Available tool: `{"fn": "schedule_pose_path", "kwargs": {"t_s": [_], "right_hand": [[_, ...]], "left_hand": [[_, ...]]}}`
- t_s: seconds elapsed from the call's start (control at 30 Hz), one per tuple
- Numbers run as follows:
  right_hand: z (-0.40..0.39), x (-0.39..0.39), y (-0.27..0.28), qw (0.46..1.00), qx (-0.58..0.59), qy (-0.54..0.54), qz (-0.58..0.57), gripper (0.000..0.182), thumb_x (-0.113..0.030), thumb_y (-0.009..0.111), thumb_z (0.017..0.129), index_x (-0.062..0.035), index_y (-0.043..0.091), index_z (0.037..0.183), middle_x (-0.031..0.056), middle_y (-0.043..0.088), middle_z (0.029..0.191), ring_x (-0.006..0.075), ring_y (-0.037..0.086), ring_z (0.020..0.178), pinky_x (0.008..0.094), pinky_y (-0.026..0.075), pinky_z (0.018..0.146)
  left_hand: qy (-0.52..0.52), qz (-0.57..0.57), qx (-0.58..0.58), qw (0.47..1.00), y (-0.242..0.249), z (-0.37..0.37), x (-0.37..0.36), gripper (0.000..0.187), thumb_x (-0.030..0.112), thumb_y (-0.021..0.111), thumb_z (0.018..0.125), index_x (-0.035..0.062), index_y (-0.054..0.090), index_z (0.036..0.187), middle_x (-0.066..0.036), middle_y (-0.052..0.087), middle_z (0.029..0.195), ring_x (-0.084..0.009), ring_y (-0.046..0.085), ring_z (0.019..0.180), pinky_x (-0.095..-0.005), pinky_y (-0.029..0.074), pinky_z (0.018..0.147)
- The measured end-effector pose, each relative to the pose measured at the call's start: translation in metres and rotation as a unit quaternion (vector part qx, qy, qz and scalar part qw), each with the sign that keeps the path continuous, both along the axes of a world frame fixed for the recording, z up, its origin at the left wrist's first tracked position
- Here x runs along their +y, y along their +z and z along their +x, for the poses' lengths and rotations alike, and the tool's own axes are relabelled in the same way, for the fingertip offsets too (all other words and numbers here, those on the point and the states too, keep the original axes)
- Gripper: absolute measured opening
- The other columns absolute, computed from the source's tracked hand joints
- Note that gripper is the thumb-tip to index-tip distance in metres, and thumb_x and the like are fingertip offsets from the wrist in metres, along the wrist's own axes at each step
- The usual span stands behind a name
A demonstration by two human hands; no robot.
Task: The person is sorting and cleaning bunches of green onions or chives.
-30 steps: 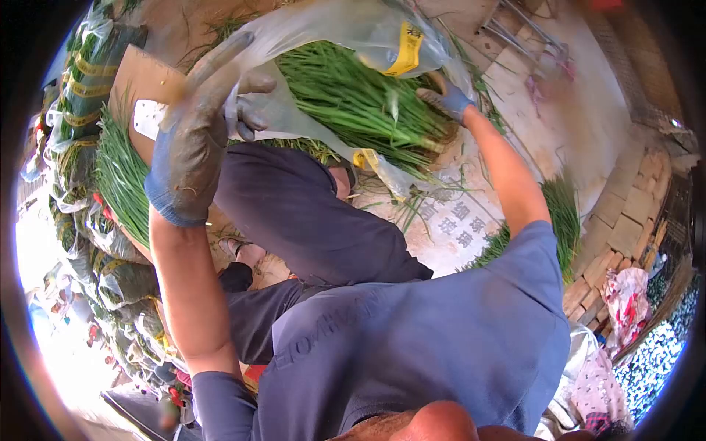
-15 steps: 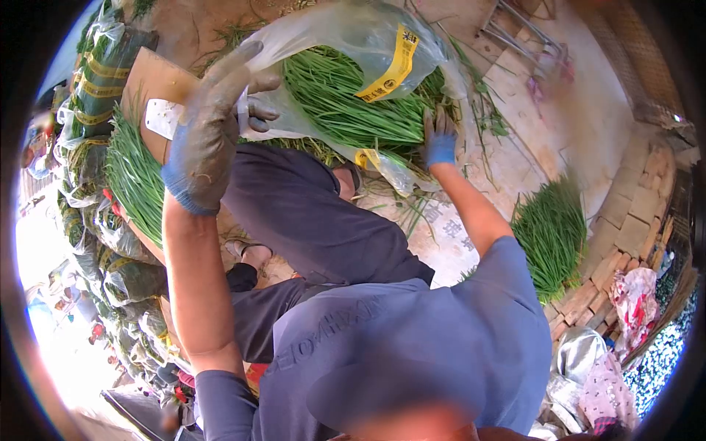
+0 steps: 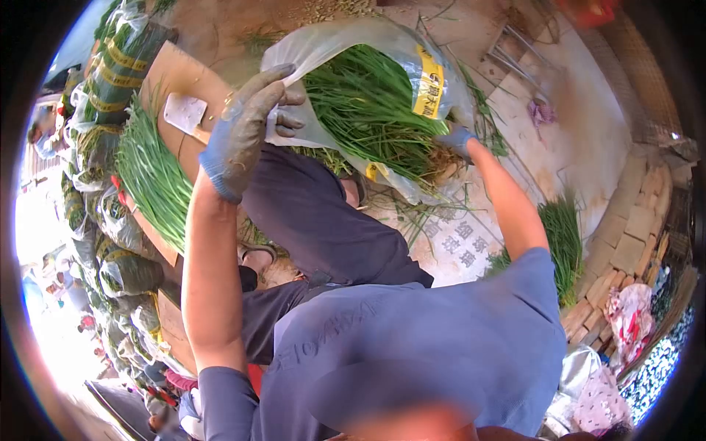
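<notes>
Long green leaves that look like garlic chives lie inside a clear plastic bag with yellow printed bands. My left hand, in a soiled grey-and-blue glove, is closed on the bag's open edge and holds it up at the leafy end. At the opposite end, my right hand, in a blue glove, is beside the root ends of the chives, against the bag. Its fingers are mostly hidden by the bag and leaves, so I cannot see their grip.
Another chive pile lies on a board at left, near a white flat blade. Several packed bags are stacked beyond it. More chives stand at right, by stacked bricks. A metal frame sits at the back.
My right hand has moved from lying flat on the chives to their root ends, with its fingers now hidden. My left hand still holds the bag, whose mouth shows more of the chives.
</notes>
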State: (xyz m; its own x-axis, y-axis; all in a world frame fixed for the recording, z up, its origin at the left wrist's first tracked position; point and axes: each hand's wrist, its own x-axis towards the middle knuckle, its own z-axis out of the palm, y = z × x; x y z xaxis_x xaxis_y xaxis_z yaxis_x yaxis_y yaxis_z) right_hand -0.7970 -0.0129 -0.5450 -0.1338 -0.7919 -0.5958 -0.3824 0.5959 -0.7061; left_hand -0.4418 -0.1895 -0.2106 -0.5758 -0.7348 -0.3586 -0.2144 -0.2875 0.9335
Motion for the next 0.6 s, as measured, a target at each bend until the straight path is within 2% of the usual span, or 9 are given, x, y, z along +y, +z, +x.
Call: {"fn": "schedule_pose_path", "kwargs": {"t_s": [0.07,0.17,0.2,0.3,0.33,0.43,0.47,0.57,0.6], "right_hand": [[0.012,0.002,0.034,0.954,-0.243,-0.084,0.155,0.051,-0.026,0.076,0.082,-0.0078,0.057,0.126,0.0056,0.07,0.104,0.0174,0.068,0.087,0.035,0.056,0.076],[0.033,0.002,0.071,0.932,-0.315,-0.083,0.162,0.043,-0.022,0.074,0.086,-0.0088,0.059,0.124,0.006,0.07,0.104,0.0149,0.068,0.084,0.0328,0.058,0.071],[0.04,-0.001,0.093,0.943,-0.295,-0.062,0.143,0.042,-0.021,0.075,0.085,-0.0057,0.06,0.122,0.0076,0.07,0.099,0.016,0.068,0.081,0.0332,0.058,0.07],[0.04,0.012,0.062,0.94,-0.297,-0.035,0.164,0.043,-0.029,0.078,0.081,-0.0045,0.064,0.113,0.004,0.07,0.09,0.0147,0.066,0.082,0.0369,0.056,0.072],[0.045,0.021,0.051,0.928,-0.317,-0.079,0.177,0.042,-0.032,0.077,0.081,-0.0045,0.065,0.111,0.0043,0.07,0.087,0.0139,0.064,0.08,0.0344,0.054,0.072],[0.065,0.038,0.02,0.974,-0.185,-0.09,0.1,0.041,-0.022,0.078,0.079,-0.0032,0.064,0.113,0.0076,0.07,0.09,0.0169,0.066,0.072,0.0333,0.055,0.065],[0.071,0.041,0.015,0.994,-0.073,-0.07,0.034,0.043,-0.019,0.077,0.078,-0.0047,0.062,0.116,0.0078,0.069,0.091,0.0175,0.065,0.073,0.0329,0.053,0.064],[0.107,0.056,-0.013,0.952,-0.198,-0.227,0.056,0.047,-0.02,0.077,0.08,-0.0053,0.059,0.121,0.0084,0.068,0.098,0.0174,0.063,0.078,0.0332,0.052,0.067],[0.12,0.06,-0.016,0.93,-0.246,-0.265,0.062,0.049,-0.02,0.077,0.08,-0.0053,0.058,0.123,0.0086,0.067,0.102,0.0173,0.063,0.081,0.0333,0.052,0.069]], "left_hand": [[0.0,0.008,-0.012,1.0,-0.001,0.004,0.004,0.047,0.03,0.05,0.1,0.0031,0.048,0.139,-0.012,0.063,0.107,-0.017,0.061,0.082,-0.0285,0.049,0.077],[-0.012,0.006,-0.009,1.0,0.0,0.0,0.005,0.048,0.031,0.051,0.1,0.0031,0.048,0.139,-0.011,0.063,0.108,-0.017,0.06,0.083,-0.0287,0.049,0.078],[-0.012,0.006,-0.009,1.0,0.0,0.002,0.007,0.048,0.031,0.051,0.1,0.003,0.048,0.139,-0.011,0.063,0.108,-0.0169,0.06,0.083,-0.0287,0.049,0.078],[0.0,0.008,-0.023,1.0,-0.004,0.003,0.01,0.049,0.032,0.052,0.099,0.0034,0.048,0.139,-0.011,0.062,0.11,-0.0166,0.06,0.083,-0.0293,0.05,0.079],[0.004,-0.001,-0.031,1.0,-0.001,0.003,0.014,0.049,0.032,0.053,0.099,0.0023,0.048,0.138,-0.011,0.061,0.113,-0.0167,0.06,0.09,-0.0293,0.049,0.084],[0.076,-0.237,-0.088,0.965,-0.039,0.016,0.025,0.048,0.028,0.056,0.098,0.0025,0.048,0.138,-0.011,0.061,0.111,-0.0183,0.061,0.099,-0.0303,0.049,0.088],[0.112,-0.234,-0.074,0.963,-0.036,0.016,0.037,0.046,0.022,0.057,0.098,0.0009,0.048,0.137,-0.011,0.06,0.114,-0.0172,0.059,0.103,-0.0302,0.048,0.091],[0.122,-0.256,-0.07,0.956,-0.036,0.017,0.068,0.044,0.019,0.058,0.097,0.0009,0.049,0.136,-0.01,0.059,0.115,-0.0168,0.058,0.104,-0.0297,0.048,0.091],[0.14,-0.206,-0.049,0.967,-0.035,0.016,0.078,0.042,0.013,0.059,0.096,0.0007,0.05,0.136,-0.01,0.059,0.118,-0.0164,0.058,0.105,-0.0288,0.048,0.091]]}}
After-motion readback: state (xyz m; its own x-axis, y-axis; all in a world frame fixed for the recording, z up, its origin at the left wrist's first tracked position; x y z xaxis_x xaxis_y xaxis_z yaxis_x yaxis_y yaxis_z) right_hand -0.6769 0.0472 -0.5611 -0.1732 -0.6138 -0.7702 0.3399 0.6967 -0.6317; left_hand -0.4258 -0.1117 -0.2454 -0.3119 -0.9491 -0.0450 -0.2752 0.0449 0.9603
